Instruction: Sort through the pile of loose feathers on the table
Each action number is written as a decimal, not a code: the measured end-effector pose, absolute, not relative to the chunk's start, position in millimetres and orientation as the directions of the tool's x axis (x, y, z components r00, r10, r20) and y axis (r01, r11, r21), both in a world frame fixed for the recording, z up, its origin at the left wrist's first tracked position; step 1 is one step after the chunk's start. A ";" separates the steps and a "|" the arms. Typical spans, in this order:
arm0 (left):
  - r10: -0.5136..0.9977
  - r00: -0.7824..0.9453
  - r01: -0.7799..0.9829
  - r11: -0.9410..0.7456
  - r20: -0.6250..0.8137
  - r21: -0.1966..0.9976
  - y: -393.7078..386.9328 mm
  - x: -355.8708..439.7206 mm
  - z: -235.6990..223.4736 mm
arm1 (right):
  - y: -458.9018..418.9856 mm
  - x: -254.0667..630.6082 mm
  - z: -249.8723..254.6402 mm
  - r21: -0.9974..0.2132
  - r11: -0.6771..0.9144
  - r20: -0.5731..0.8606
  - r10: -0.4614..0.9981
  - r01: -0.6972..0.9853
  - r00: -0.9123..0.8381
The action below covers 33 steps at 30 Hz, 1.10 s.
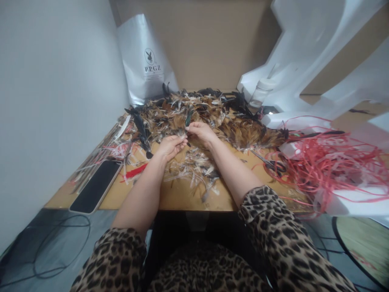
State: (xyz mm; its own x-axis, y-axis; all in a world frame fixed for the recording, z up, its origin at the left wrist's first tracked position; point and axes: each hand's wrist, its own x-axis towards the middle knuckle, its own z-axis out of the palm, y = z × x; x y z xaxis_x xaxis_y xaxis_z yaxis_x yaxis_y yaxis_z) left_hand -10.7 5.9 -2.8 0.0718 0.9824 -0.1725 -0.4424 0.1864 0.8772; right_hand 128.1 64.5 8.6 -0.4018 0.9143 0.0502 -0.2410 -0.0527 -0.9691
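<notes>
A big heap of brown, tan and black feathers [212, 113] covers the back of a wooden table [182, 198]. My left hand [170, 147] is palm up with its fingers curled round a small bunch of feathers [181, 132]. My right hand [202, 132] meets it from the right and pinches the same bunch at the fingertips. Both hands sit at the near edge of the heap. Loose pale feather scraps [197, 170] lie on the table under my forearms.
A black phone [96, 186] lies at the table's left front. A red strip [135, 171] lies beside it. Tangled red string [328, 162] and scissors [270, 162] sit on the right. A white bag [146, 61], a plastic jar [261, 92] and white foam sheets [319, 61] stand behind.
</notes>
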 end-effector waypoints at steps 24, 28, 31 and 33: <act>0.982 0.027 -0.549 0.172 -0.188 0.818 7.7 -13.5 0.5 | 60.2 117.0 2.2 -0.963 -0.086 0.025 0.915 -0.257 -0.402; 0.982 0.056 -0.545 0.183 -0.183 0.818 6.7 -13.2 0.7 | 58.1 116.9 2.9 -0.968 -0.041 0.058 0.922 -0.247 -0.382; 0.982 0.059 -0.545 0.182 -0.179 0.819 6.7 -13.3 0.1 | 58.7 117.0 0.9 -0.972 -0.031 0.062 0.923 -0.234 -0.379; 0.982 0.060 -0.544 0.184 -0.181 0.819 6.8 -13.4 -0.4 | 59.5 116.9 -0.6 -0.971 -0.035 0.061 0.922 -0.238 -0.383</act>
